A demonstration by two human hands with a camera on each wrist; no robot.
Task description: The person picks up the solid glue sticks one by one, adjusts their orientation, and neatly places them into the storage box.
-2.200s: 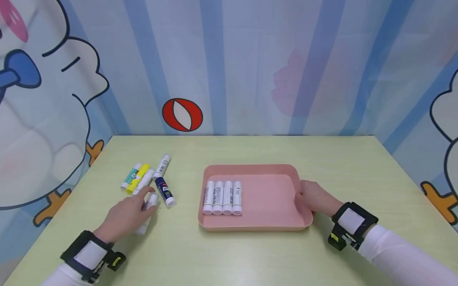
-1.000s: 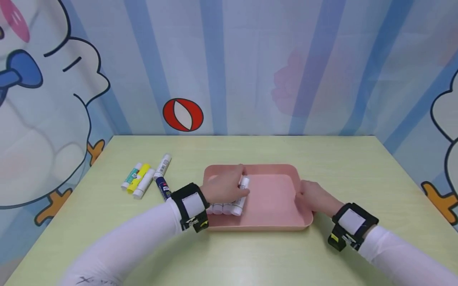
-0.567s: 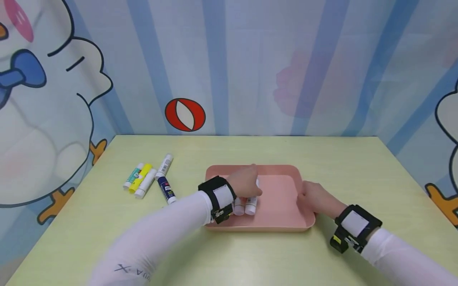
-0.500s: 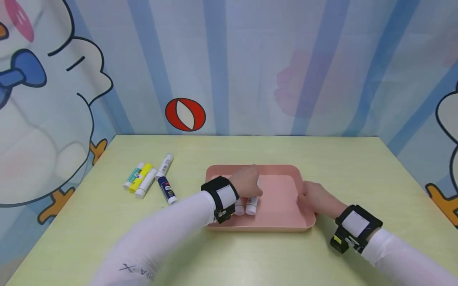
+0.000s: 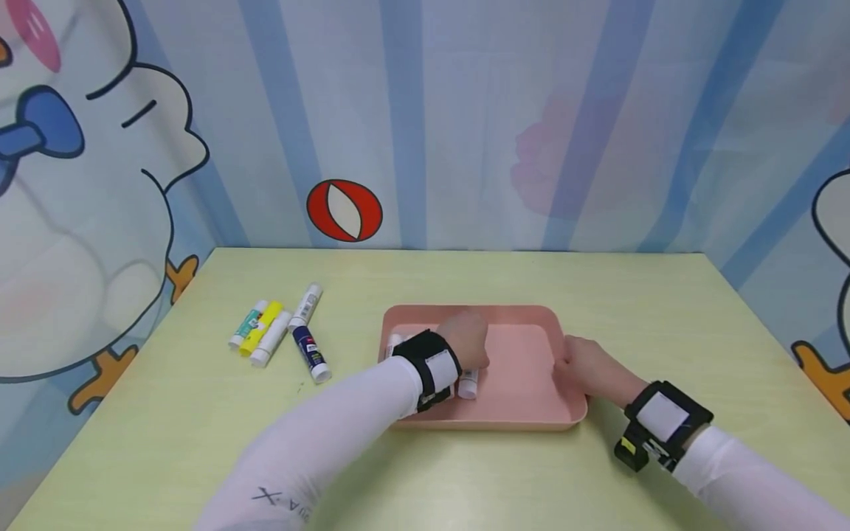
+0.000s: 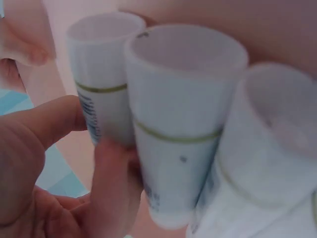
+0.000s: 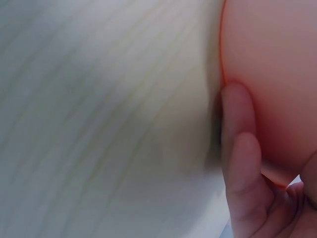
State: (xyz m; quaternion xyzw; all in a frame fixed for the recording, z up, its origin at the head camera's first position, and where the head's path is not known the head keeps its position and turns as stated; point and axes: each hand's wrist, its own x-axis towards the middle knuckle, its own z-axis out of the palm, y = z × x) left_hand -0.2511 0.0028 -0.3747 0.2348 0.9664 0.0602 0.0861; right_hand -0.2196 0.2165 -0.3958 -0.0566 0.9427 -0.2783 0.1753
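In the head view my left hand (image 5: pixel 467 339) is over the pink tray (image 5: pixel 524 354), its wrist covering most of the glue sticks lying there. The white end of one glue stick (image 5: pixel 468 385) shows below the fingers. The left wrist view has thumb and finger pinching that white glue stick (image 6: pixel 106 74), the last in a row, beside a second white stick (image 6: pixel 185 99) and a third, tilted one (image 6: pixel 267 139). My right hand (image 5: pixel 591 369) grips the tray's right rim; in the right wrist view, fingers (image 7: pixel 240 114) lie along the tray's outer wall (image 7: pixel 282 54).
Left of the tray lie several loose glue sticks: a teal-and-white one (image 5: pixel 249 324), a yellow one (image 5: pixel 261 329), a plain white one (image 5: pixel 271 339), a labelled white one (image 5: pixel 306 304) and a navy one (image 5: pixel 311 354). A patterned cloth (image 5: pixel 465 133) rises behind the table (image 5: pixel 631 295).
My left hand took a white glue stick from the loose group, carried it right into the tray beside the row there, then shifted slightly further right. My right hand kept its grip on the rim.
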